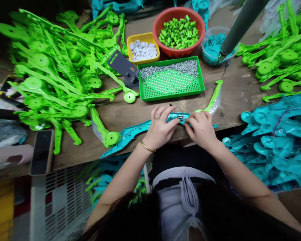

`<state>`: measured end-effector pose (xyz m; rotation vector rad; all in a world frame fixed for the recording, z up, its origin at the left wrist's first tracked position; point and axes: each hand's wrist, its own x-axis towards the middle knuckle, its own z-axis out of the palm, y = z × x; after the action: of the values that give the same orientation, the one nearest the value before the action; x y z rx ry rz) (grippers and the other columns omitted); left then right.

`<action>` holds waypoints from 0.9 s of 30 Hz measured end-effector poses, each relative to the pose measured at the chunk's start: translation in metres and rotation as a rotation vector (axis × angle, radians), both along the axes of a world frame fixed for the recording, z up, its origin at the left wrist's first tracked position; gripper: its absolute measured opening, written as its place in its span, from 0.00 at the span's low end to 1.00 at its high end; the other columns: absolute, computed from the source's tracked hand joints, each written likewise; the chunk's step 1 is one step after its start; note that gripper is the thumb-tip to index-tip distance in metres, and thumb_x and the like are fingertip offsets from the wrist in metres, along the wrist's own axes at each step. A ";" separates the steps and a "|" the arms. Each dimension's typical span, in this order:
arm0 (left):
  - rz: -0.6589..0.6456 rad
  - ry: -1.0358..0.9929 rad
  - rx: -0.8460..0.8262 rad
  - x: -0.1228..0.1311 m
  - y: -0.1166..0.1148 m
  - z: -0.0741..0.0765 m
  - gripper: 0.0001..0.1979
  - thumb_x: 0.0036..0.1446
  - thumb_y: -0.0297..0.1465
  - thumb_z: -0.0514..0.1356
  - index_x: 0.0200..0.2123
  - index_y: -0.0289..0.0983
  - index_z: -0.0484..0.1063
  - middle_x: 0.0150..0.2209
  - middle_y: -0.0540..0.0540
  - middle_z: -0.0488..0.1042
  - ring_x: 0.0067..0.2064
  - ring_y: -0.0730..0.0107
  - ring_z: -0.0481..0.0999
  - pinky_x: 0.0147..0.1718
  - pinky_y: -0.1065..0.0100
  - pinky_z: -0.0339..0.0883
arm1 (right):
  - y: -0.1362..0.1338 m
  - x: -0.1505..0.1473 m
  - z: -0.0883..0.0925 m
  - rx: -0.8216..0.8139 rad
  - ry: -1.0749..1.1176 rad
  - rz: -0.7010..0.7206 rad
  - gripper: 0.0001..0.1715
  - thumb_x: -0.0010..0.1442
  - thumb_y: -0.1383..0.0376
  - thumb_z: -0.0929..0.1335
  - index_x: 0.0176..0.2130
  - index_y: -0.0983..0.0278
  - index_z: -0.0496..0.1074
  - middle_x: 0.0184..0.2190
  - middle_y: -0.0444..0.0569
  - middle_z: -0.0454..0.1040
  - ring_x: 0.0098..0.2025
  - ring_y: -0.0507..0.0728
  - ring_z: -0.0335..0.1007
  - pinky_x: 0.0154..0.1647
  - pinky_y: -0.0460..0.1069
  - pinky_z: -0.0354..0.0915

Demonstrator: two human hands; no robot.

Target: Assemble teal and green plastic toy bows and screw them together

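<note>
A long teal plastic part (pixel 130 132) lies across the near edge of the wooden table (pixel 130 112). Both hands rest on its middle, where a small dark insert shows. My left hand (pixel 162 125), with a ring and a gold bangle, curls its fingers over the part and pinches it. My right hand (pixel 202 129) is closed on the part from the right side. A green part in a clear bag (pixel 213 98) lies just behind my right hand. A single green part (pixel 104 130) lies to the left.
A green tray of small screws (pixel 171 80) sits behind the hands, with a yellow tub (pixel 143 49), a red bowl of green tubes (pixel 178 31) and a clear tub (pixel 214 45) further back. Green parts are piled left (pixel 57 67) and right; teal parts (pixel 276 134) heap right. A phone (pixel 41 151) lies left.
</note>
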<state>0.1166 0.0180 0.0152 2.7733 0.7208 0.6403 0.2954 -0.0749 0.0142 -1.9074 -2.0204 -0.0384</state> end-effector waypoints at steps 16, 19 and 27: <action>0.072 0.055 0.000 -0.009 0.009 0.007 0.06 0.62 0.31 0.57 0.36 0.40 0.74 0.55 0.43 0.72 0.59 0.55 0.63 0.61 0.46 0.53 | 0.009 -0.012 0.003 -0.141 -0.089 -0.018 0.13 0.64 0.61 0.63 0.41 0.66 0.72 0.41 0.56 0.71 0.44 0.63 0.60 0.53 0.58 0.51; 0.085 -0.004 -0.069 -0.003 0.009 0.011 0.07 0.63 0.32 0.56 0.36 0.40 0.74 0.45 0.44 0.76 0.50 0.59 0.69 0.52 0.53 0.59 | 0.009 -0.013 0.001 -0.125 -0.043 -0.040 0.12 0.64 0.61 0.63 0.40 0.65 0.72 0.40 0.54 0.71 0.44 0.62 0.60 0.53 0.57 0.52; 0.137 -0.020 -0.168 0.016 0.022 0.012 0.10 0.64 0.31 0.54 0.38 0.42 0.76 0.36 0.47 0.76 0.42 0.62 0.70 0.47 0.57 0.56 | 0.017 -0.004 0.003 -0.130 0.103 -0.109 0.11 0.65 0.62 0.62 0.37 0.63 0.71 0.38 0.52 0.70 0.44 0.61 0.63 0.50 0.56 0.55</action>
<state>0.1323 0.0401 0.0274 2.5786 0.9217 0.6020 0.2915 -0.0577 0.0176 -2.0527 -1.8922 0.1634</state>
